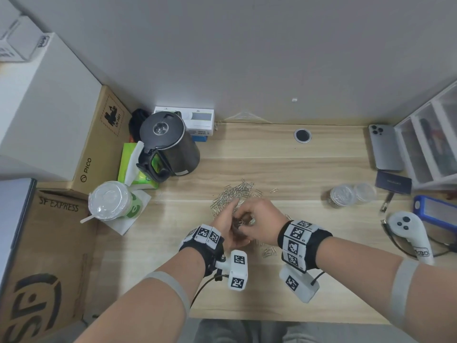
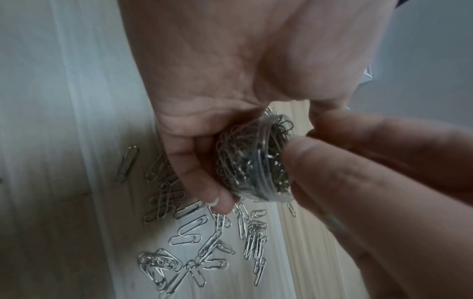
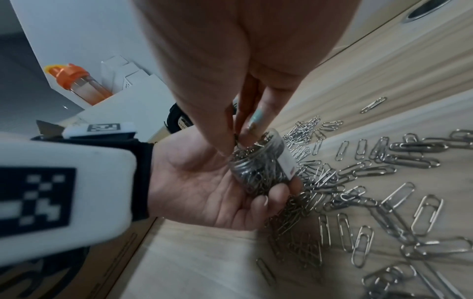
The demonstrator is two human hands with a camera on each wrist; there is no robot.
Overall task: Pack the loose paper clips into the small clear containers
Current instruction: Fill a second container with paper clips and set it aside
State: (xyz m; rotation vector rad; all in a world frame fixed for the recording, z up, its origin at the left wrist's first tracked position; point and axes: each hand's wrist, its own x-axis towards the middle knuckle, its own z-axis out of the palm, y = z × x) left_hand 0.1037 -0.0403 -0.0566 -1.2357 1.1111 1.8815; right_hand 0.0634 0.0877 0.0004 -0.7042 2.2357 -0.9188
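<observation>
My left hand (image 1: 228,227) grips a small clear container (image 3: 261,161), tilted in its curled fingers and packed with silver paper clips. At the container's mouth, my right hand (image 1: 247,222) pinches its fingertips (image 3: 230,145) together on what looks like paper clips. From the left wrist view the container (image 2: 253,159) sits between the left fingers (image 2: 197,165) and the right fingers (image 2: 332,172). A pile of loose paper clips (image 1: 235,194) lies on the wooden desk (image 1: 284,169) just beyond and under both hands, with more clips (image 3: 358,182) spread to the right.
Two more clear containers (image 1: 342,195) stand at the right, near a white controller (image 1: 410,231), a phone (image 1: 385,147) and a drawer organiser (image 1: 432,144). At the left stand a black kettle (image 1: 168,144), a lidded cup (image 1: 110,200) and cardboard boxes (image 1: 49,243).
</observation>
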